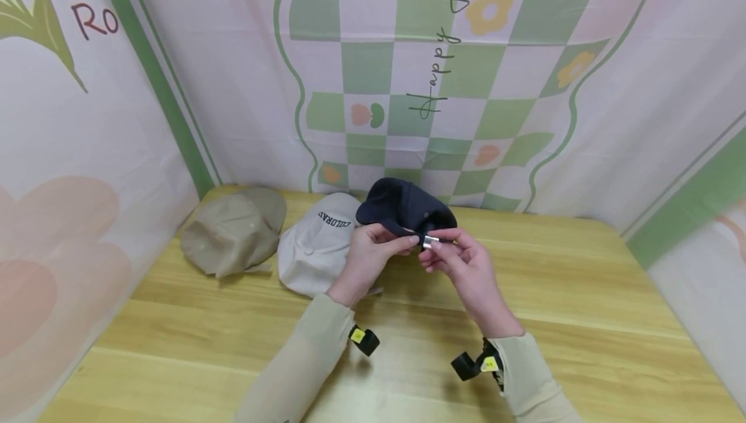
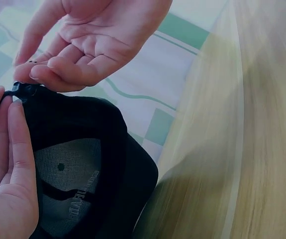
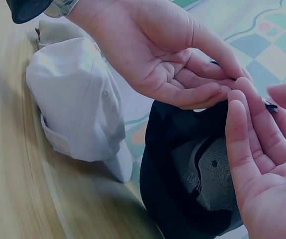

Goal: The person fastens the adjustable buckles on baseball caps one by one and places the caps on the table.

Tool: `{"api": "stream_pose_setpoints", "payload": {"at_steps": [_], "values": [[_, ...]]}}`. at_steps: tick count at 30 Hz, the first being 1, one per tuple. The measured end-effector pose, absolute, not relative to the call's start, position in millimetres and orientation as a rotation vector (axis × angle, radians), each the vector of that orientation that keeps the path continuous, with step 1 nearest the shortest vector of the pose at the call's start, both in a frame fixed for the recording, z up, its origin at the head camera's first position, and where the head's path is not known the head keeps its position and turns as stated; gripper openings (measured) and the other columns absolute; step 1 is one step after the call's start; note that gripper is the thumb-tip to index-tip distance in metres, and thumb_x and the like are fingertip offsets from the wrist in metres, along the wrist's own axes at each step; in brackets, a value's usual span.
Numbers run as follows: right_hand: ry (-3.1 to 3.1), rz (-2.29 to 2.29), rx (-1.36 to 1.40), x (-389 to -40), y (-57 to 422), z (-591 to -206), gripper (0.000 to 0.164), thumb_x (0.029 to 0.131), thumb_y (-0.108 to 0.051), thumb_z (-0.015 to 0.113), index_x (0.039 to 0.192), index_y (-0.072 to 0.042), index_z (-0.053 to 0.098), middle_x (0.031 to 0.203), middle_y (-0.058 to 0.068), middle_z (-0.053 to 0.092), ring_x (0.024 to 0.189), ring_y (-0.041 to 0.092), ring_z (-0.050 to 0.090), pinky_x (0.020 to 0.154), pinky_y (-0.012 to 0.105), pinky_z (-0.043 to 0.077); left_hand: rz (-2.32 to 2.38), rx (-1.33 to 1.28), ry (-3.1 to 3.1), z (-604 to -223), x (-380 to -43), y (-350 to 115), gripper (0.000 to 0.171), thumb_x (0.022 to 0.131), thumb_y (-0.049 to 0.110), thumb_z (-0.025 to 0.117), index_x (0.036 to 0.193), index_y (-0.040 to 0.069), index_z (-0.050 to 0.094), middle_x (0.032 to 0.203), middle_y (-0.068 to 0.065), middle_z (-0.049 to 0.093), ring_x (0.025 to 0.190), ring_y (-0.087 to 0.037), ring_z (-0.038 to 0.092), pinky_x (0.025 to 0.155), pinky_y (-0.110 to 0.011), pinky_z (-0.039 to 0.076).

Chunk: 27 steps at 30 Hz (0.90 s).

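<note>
A dark navy cap [image 1: 408, 206] is held up at the back of the table, its hollow inside and grey lining [image 2: 68, 164] showing in the left wrist view. My left hand [image 1: 373, 251] pinches the cap's back strap between thumb and fingers. Close beside it, my right hand [image 1: 466, 264] pinches the small silver buckle [image 1: 430, 241] on that strap. In the right wrist view the fingertips of both hands nearly meet at the strap, and the fingers hide most of it.
A light grey cap [image 1: 315, 251] with dark lettering lies left of the navy one. Farther left lies a khaki cap [image 1: 230, 232]. The wooden table [image 1: 583, 293] ends at a patterned cloth backdrop [image 1: 373, 67]. Each wrist wears a black camera [image 1: 465, 366].
</note>
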State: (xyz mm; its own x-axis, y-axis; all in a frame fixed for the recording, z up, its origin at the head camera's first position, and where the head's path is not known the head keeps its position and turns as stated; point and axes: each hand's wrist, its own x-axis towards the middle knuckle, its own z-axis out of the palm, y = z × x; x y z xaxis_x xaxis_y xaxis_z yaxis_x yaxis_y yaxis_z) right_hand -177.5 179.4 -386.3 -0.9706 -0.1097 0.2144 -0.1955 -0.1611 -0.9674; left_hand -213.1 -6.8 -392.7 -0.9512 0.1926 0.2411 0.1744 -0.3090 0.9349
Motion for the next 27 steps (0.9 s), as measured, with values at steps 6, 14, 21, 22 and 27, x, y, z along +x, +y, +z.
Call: {"api": "stream_pose_setpoints", "payload": {"at_steps": [6, 14, 21, 22, 27], "values": [[-1.967, 2.366, 0.398, -177.0, 180.7, -387.3, 0.029, 0.109, -0.016, 0.051, 0.123, 0.009, 0.057, 0.095, 0.015, 0.07, 0.086, 0.022, 0.07, 0.077, 0.031, 0.06, 2.509, 0.501, 1.825, -391.8, -213.5, -7.0, 0.005, 0.089, 0.001, 0.077, 0.086, 0.004, 0.075, 0.094, -0.013, 0.076, 0.077, -0.02, 0.072, 0.078, -0.037, 0.061], [-1.94, 2.38, 0.428, -177.9, 181.0, -389.6, 0.027, 0.108, -0.011, 0.052, 0.124, 0.009, 0.057, 0.099, 0.015, 0.069, 0.088, 0.022, 0.068, 0.079, 0.031, 0.059, 2.517, 0.497, 1.818, -390.7, -212.9, -6.8, 0.004, 0.089, 0.002, 0.078, 0.088, 0.002, 0.074, 0.095, -0.014, 0.076, 0.077, -0.02, 0.072, 0.078, -0.037, 0.061], [-1.973, 2.353, 0.32, -179.2, 178.5, -390.1, 0.017, 0.105, -0.005, 0.057, 0.119, 0.005, 0.056, 0.091, 0.007, 0.07, 0.083, 0.016, 0.068, 0.075, 0.027, 0.058, 2.488, 0.523, 1.84, -390.4, -212.3, -6.9, 0.009, 0.089, 0.005, 0.079, 0.091, -0.003, 0.074, 0.088, -0.011, 0.076, 0.077, -0.02, 0.073, 0.079, -0.038, 0.061], [-1.983, 2.346, 0.299, -179.3, 178.1, -390.1, 0.017, 0.104, -0.005, 0.057, 0.118, 0.004, 0.056, 0.09, 0.006, 0.07, 0.082, 0.016, 0.068, 0.074, 0.027, 0.058, 2.486, 0.526, 1.843, -390.4, -212.3, -6.9, 0.01, 0.089, 0.005, 0.079, 0.091, -0.003, 0.074, 0.086, -0.011, 0.075, 0.078, -0.02, 0.073, 0.079, -0.038, 0.061], [-2.042, 2.291, 0.215, -180.7, 177.6, -391.3, 0.015, 0.105, -0.011, 0.059, 0.113, 0.002, 0.057, 0.091, 0.006, 0.068, 0.082, 0.015, 0.066, 0.075, 0.028, 0.058, 2.476, 0.522, 1.843, -390.5, -212.0, -6.1, 0.01, 0.089, 0.006, 0.079, 0.091, -0.003, 0.074, 0.085, -0.01, 0.075, 0.078, -0.02, 0.073, 0.078, -0.037, 0.06]]}}
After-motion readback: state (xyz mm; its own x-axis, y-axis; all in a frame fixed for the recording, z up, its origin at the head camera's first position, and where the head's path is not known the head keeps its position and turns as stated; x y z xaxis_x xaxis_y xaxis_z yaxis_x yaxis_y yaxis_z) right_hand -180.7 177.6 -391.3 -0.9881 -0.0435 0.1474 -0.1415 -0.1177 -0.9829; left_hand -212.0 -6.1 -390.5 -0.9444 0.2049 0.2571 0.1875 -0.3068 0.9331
